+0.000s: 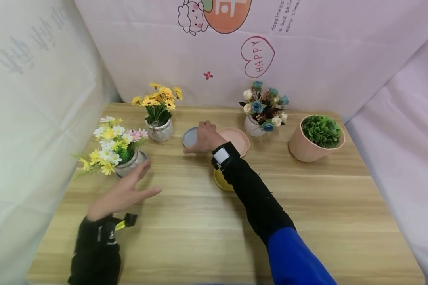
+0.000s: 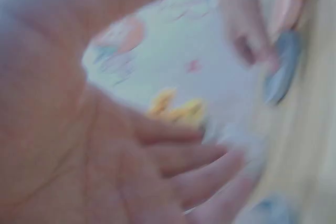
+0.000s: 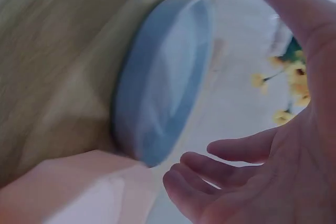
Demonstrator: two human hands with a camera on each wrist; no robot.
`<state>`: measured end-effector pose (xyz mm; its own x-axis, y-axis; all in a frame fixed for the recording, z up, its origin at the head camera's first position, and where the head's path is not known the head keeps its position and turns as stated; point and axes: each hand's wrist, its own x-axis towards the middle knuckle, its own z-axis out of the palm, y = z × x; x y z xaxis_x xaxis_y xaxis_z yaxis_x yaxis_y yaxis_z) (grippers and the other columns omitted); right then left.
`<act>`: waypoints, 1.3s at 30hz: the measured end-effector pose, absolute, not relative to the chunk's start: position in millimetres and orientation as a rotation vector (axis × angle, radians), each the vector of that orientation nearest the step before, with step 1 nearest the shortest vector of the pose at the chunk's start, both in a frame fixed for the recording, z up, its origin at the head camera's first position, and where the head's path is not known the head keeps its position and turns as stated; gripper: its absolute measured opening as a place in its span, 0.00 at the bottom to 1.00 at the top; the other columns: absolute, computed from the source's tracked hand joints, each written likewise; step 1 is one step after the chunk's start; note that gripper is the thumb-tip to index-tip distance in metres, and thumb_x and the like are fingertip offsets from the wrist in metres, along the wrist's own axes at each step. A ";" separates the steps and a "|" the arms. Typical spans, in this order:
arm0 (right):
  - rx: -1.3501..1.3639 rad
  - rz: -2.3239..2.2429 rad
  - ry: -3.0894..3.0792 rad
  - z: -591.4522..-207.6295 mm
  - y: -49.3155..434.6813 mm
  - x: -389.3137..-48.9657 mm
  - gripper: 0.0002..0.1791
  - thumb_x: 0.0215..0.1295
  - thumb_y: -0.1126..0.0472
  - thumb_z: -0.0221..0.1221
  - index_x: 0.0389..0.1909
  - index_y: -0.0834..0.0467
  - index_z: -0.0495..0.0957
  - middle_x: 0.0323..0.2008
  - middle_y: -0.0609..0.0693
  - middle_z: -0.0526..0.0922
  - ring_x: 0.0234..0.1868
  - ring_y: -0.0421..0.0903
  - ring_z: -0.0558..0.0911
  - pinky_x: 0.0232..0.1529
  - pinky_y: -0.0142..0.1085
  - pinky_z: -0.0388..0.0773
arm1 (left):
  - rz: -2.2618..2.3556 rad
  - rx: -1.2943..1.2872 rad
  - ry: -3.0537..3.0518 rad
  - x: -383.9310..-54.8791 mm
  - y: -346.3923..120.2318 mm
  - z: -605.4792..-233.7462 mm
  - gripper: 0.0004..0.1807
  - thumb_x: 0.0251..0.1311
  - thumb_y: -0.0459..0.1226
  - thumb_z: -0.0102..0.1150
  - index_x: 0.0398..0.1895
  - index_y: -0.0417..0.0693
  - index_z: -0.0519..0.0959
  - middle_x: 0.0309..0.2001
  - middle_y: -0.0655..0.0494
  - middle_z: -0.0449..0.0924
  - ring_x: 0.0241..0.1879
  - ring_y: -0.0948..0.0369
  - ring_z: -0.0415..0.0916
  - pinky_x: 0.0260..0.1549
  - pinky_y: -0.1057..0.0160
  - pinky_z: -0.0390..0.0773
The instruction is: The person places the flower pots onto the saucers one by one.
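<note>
My right hand (image 1: 207,137) is over the small blue-grey saucer (image 1: 189,137), thumb and fingers spread. In the right wrist view a gap shows between the fingers and the saucer's rim (image 3: 202,72). Beside it lies a pink saucer (image 1: 239,138), partly covered by my right wrist, and a yellow saucer (image 1: 220,181) sits under the forearm. My left hand (image 1: 125,194) holds nothing, its fingers extended, near a pot of white, yellow and pink flowers (image 1: 115,146). A grey saucer edge (image 1: 143,156) shows by that pot. The left wrist view is blurred.
A white pot with yellow flowers (image 1: 159,128) stands at the back left. At the back are a pot of blue and cream roses (image 1: 255,126) and, farther right, a pink pot with green leaves (image 1: 304,144). White cloth (image 1: 146,51) hangs behind the wooden table (image 1: 185,233).
</note>
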<state>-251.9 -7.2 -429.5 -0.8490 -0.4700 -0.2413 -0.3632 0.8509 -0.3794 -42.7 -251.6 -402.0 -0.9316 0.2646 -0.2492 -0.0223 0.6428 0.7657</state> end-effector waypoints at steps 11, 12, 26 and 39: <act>-0.533 -0.311 2.673 -440.3 -11.6 -261.6 0.61 0.55 0.32 0.74 0.76 0.69 0.60 0.71 0.66 0.63 0.68 0.60 0.68 0.64 0.48 0.81 | 1.457 -0.351 2.514 -129.0 -205.7 -434.9 0.72 0.65 0.66 0.63 0.84 0.40 0.21 0.85 0.34 0.22 0.85 0.39 0.28 0.84 0.37 0.38; -0.526 -0.300 2.676 -441.5 -11.5 -262.1 0.61 0.55 0.32 0.74 0.76 0.68 0.61 0.71 0.65 0.63 0.68 0.60 0.68 0.64 0.48 0.81 | 1.487 -0.390 2.517 -135.8 -203.8 -436.6 0.71 0.66 0.65 0.63 0.84 0.38 0.22 0.85 0.33 0.24 0.85 0.39 0.30 0.84 0.38 0.40; -0.538 -0.339 2.686 -441.7 -3.5 -251.5 0.57 0.54 0.34 0.76 0.73 0.67 0.66 0.68 0.63 0.65 0.66 0.57 0.69 0.64 0.47 0.80 | 2.179 -0.637 2.394 -208.1 -202.6 -465.7 0.69 0.67 0.37 0.66 0.81 0.47 0.12 0.87 0.39 0.31 0.87 0.50 0.37 0.86 0.58 0.45; -0.643 -0.342 2.631 -439.5 19.2 -234.0 0.60 0.53 0.36 0.77 0.77 0.67 0.62 0.71 0.63 0.64 0.68 0.58 0.67 0.67 0.48 0.78 | 2.325 -0.638 2.409 -218.7 -204.2 -476.3 0.67 0.61 0.33 0.74 0.85 0.54 0.28 0.86 0.41 0.39 0.85 0.50 0.45 0.84 0.56 0.54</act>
<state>-234.0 19.2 -439.5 -0.8101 -0.4854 -0.3289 -0.3852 0.8635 -0.3255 -218.7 -204.2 -476.3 -0.8960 -0.4394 -0.0648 -0.0803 0.0167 0.9966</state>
